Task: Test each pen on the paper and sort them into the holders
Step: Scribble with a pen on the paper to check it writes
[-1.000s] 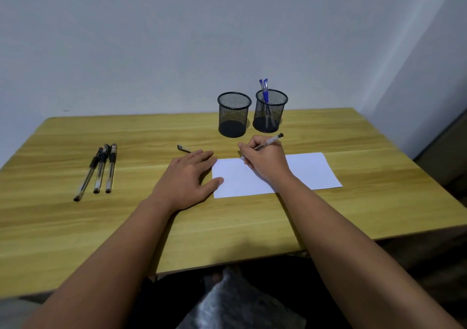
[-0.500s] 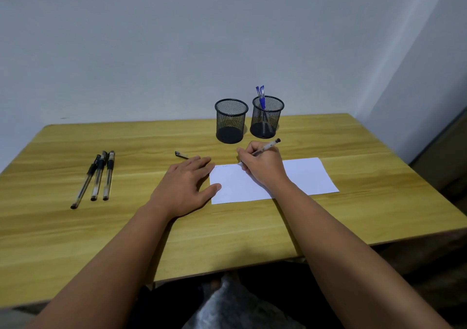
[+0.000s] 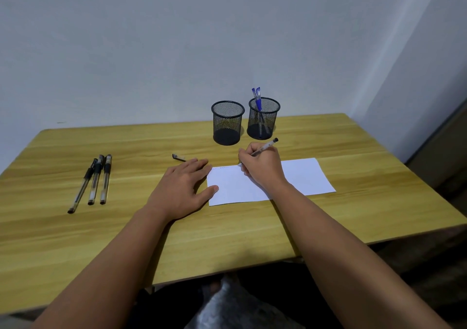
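My right hand [image 3: 262, 168] grips a clear pen [image 3: 265, 146] with its tip on the top edge of the white paper [image 3: 303, 177], beside faint blue marks. My left hand [image 3: 182, 189] lies flat on the table, fingertips and thumb on the paper's left edge. A black pen cap [image 3: 178, 157] lies just beyond my left fingers. Three black-capped pens [image 3: 94, 181] lie side by side at the left. Two black mesh holders stand at the back: the left holder [image 3: 227, 126] looks empty, the right holder [image 3: 263, 117] has blue pens in it.
The wooden table [image 3: 252, 230] stands against a white wall, its right edge near a corner. My lap shows below the table's front edge.
The view has tilted upward, so everything sits lower in frame. My right hand has shifted a little with the pen on the paper; the left hand stays put.
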Motion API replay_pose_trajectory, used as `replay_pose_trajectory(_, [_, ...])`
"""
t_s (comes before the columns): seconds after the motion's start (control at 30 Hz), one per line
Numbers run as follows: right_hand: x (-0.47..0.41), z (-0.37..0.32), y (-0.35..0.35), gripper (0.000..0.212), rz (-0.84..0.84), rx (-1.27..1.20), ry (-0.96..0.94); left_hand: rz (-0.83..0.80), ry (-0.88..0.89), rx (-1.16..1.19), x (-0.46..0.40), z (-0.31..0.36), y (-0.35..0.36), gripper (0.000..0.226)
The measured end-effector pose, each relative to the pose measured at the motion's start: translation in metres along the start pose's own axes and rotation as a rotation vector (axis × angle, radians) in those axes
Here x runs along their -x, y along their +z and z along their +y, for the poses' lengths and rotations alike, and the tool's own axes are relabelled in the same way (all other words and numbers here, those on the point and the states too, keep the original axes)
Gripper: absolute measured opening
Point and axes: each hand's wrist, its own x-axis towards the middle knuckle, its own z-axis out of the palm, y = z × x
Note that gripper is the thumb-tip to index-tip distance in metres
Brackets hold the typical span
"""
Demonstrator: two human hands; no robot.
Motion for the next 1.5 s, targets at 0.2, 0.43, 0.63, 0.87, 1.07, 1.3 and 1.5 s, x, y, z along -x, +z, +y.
replay_pose_trajectory(0.2, [0.001,-0.001,-0.001,0.039,0.008,0.031,-0.016,0.009,0.006,0.004,0.0,0.0,0.0,0.075])
replay_pose_trajectory(0.43, [0.004,-0.009,-0.002,0.047,0.027,-0.179,-0.037,0.013,0.005,0.017,0.001,0.001,-0.001,0.073])
replay_pose_trajectory(0.63, [0.001,-0.003,0.001,0.047,0.046,-0.152,-0.051,0.012,-0.008,0.038,0.0,0.001,-0.001,0.079])
replay_pose_trajectory(0.87, [0.001,0.002,-0.001,0.041,0.004,-0.033,-0.025,0.006,-0.004,0.023,-0.001,0.0,0.0,0.076])
replay_pose_trajectory(1.07, [-0.002,0.005,0.002,0.038,-0.005,0.023,-0.022,0.011,0.002,0.031,-0.001,-0.001,0.001,0.075])
replay_pose_trajectory(1.3, [-0.003,0.008,0.001,0.04,0.025,0.082,-0.047,0.005,0.002,0.02,0.0,0.0,0.0,0.076])
replay_pose_trajectory(1.5, [-0.006,0.011,0.0,0.041,0.043,0.109,-0.063,0.002,-0.002,0.025,-0.001,0.001,0.0,0.078])
